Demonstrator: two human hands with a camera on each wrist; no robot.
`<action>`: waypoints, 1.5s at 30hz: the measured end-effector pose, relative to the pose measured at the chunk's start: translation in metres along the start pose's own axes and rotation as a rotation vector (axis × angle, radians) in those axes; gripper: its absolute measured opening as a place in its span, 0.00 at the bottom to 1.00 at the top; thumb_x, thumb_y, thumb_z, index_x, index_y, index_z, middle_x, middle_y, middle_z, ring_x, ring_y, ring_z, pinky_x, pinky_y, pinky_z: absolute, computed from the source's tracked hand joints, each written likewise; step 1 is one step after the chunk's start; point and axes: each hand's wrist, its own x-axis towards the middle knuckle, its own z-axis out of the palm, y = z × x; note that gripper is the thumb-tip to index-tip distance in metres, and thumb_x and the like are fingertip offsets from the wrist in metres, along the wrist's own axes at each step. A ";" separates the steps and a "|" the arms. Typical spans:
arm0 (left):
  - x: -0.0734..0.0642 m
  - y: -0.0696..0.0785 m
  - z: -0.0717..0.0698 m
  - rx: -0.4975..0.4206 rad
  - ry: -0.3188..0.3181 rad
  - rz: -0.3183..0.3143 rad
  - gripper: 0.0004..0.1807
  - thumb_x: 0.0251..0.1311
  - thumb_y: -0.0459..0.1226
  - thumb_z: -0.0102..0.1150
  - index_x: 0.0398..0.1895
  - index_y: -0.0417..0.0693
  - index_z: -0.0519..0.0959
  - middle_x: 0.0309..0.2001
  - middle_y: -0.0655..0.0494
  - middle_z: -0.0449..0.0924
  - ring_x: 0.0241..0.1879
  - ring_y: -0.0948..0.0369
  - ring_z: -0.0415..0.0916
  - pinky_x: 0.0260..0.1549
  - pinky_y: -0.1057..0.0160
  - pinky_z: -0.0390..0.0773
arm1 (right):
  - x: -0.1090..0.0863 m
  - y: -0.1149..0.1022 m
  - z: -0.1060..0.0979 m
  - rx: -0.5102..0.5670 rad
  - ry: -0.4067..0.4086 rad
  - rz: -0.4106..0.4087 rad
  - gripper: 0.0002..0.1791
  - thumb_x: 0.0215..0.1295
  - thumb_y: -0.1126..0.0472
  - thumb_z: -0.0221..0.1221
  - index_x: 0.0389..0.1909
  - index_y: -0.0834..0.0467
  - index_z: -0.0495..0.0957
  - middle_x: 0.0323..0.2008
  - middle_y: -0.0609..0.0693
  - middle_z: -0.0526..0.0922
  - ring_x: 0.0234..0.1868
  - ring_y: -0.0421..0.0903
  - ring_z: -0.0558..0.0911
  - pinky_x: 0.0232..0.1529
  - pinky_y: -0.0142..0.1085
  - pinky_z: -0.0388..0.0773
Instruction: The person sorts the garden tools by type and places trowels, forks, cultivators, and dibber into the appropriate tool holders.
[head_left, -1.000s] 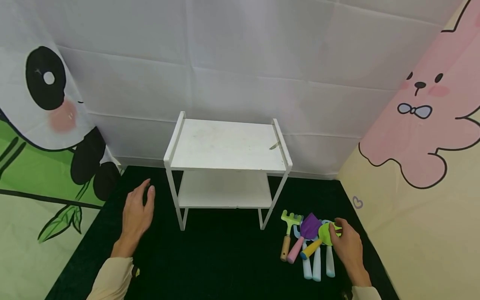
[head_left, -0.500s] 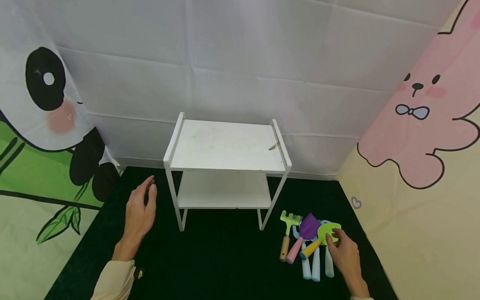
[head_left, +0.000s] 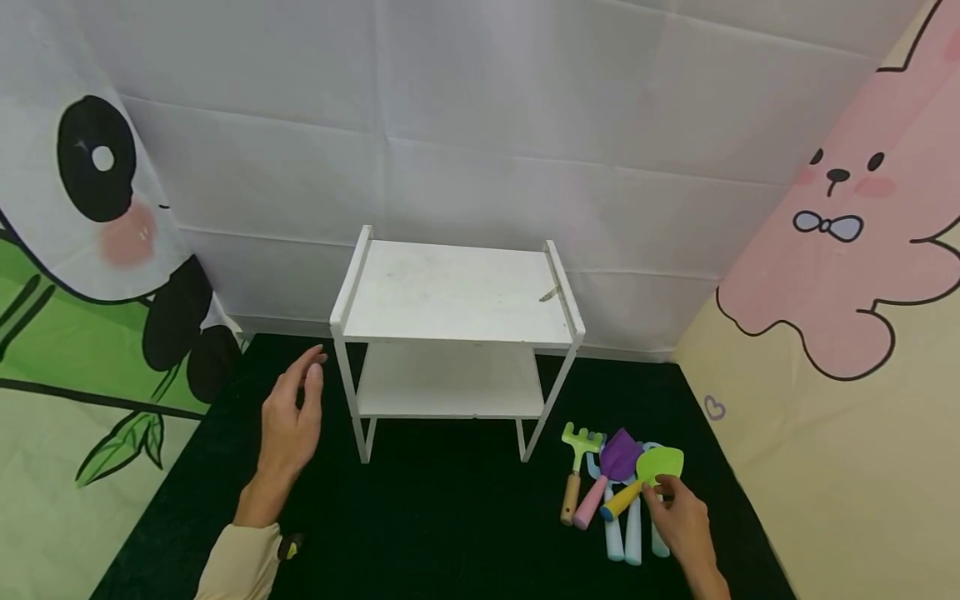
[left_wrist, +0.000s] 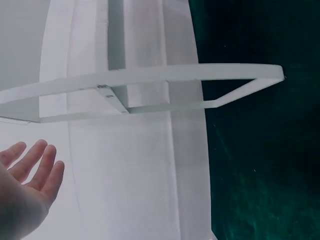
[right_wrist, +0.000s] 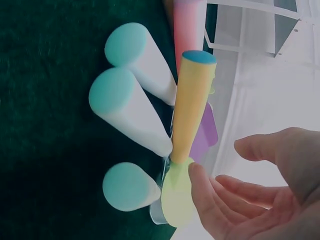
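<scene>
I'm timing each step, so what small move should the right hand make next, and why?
Probably have the right hand close its fingers on the yellow-handled shovel: it lies over the white-handled tools, and thumb and fingers are beside it, with a gap between them.

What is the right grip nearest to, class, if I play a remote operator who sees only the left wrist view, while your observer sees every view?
Observer: The right grip is nearest to a yellow-handled lime trowel.

Operator: Which tool blade lies just left of that trowel's blade in the head view?

Observer: The blade of a purple trowel.

Operator: And which tool lies farthest left of the bunch?

Observer: A light-green rake with a tan handle.
</scene>
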 end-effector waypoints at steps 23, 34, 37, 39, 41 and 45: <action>-0.003 0.037 0.010 -0.194 0.006 -0.021 0.19 0.81 0.38 0.46 0.68 0.44 0.75 0.61 0.49 0.81 0.59 0.67 0.76 0.61 0.73 0.70 | -0.005 -0.003 0.017 0.219 -0.181 0.116 0.31 0.77 0.55 0.57 0.64 0.78 0.64 0.44 0.66 0.82 0.31 0.48 0.87 0.34 0.41 0.86; -0.004 0.045 0.017 -0.265 0.046 -0.019 0.17 0.79 0.34 0.50 0.64 0.39 0.76 0.53 0.48 0.86 0.51 0.69 0.80 0.55 0.72 0.74 | -0.005 -0.009 0.028 0.300 -0.150 0.195 0.33 0.75 0.57 0.60 0.64 0.79 0.62 0.41 0.69 0.84 0.27 0.49 0.88 0.30 0.39 0.86; -0.003 0.044 0.017 -0.277 0.063 -0.023 0.16 0.78 0.34 0.53 0.62 0.39 0.78 0.50 0.47 0.87 0.49 0.70 0.81 0.55 0.73 0.74 | -0.004 -0.011 0.029 0.309 -0.145 0.224 0.35 0.75 0.56 0.60 0.66 0.80 0.60 0.36 0.64 0.86 0.25 0.48 0.88 0.30 0.39 0.86; -0.002 0.044 0.018 -0.285 0.075 -0.032 0.15 0.77 0.34 0.54 0.60 0.38 0.79 0.48 0.47 0.87 0.48 0.70 0.82 0.54 0.73 0.75 | -0.003 -0.011 0.030 0.308 -0.142 0.235 0.37 0.74 0.56 0.61 0.67 0.81 0.58 0.34 0.61 0.86 0.25 0.48 0.88 0.30 0.39 0.86; -0.002 0.044 0.018 -0.293 0.088 -0.041 0.14 0.76 0.35 0.55 0.59 0.38 0.80 0.46 0.46 0.87 0.46 0.69 0.83 0.53 0.74 0.76 | -0.002 -0.011 0.030 0.307 -0.142 0.248 0.39 0.73 0.56 0.62 0.68 0.81 0.57 0.33 0.59 0.86 0.24 0.47 0.87 0.30 0.39 0.86; 0.000 0.043 0.020 -0.307 0.105 -0.057 0.13 0.76 0.36 0.55 0.55 0.37 0.81 0.44 0.45 0.87 0.45 0.68 0.83 0.51 0.73 0.77 | -0.001 -0.011 0.030 0.317 -0.144 0.278 0.41 0.72 0.56 0.63 0.69 0.80 0.56 0.32 0.59 0.86 0.24 0.46 0.87 0.30 0.38 0.86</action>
